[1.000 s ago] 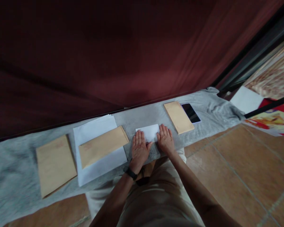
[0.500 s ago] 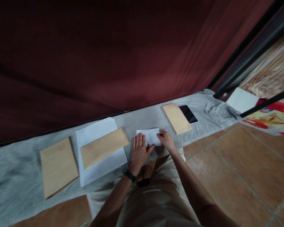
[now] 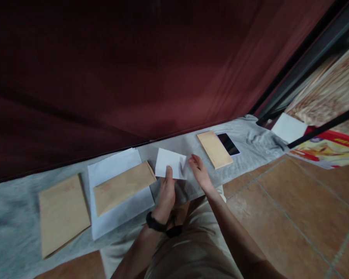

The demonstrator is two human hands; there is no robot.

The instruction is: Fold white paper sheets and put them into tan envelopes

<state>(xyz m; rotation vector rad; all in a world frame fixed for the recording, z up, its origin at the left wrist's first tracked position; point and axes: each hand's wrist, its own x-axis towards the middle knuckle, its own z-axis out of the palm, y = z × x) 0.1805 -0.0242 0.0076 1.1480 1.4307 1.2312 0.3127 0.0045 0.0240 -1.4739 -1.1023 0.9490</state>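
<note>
My left hand (image 3: 166,192), with a black band on its wrist, pinches a folded white paper (image 3: 171,168) by its near edge and holds it lifted above the grey cloth (image 3: 14,209). Just right of the paper hovers my right hand (image 3: 199,173), fingers apart and holding nothing. A brown envelope (image 3: 122,187) lies on a white sheet (image 3: 113,166) directly left of my left hand.
Another brown envelope (image 3: 61,214) lies at the far left, a third (image 3: 214,149) at the right beside a dark phone (image 3: 228,143). A dark red curtain (image 3: 133,69) hangs behind. Brown floor tiles (image 3: 293,201) spread to the right, with a white sheet (image 3: 288,127) and a colourful print (image 3: 328,149).
Both hands were pressing the paper flat on the cloth. My left hand has since lifted it and carried it leftwards, while my right hand has let go.
</note>
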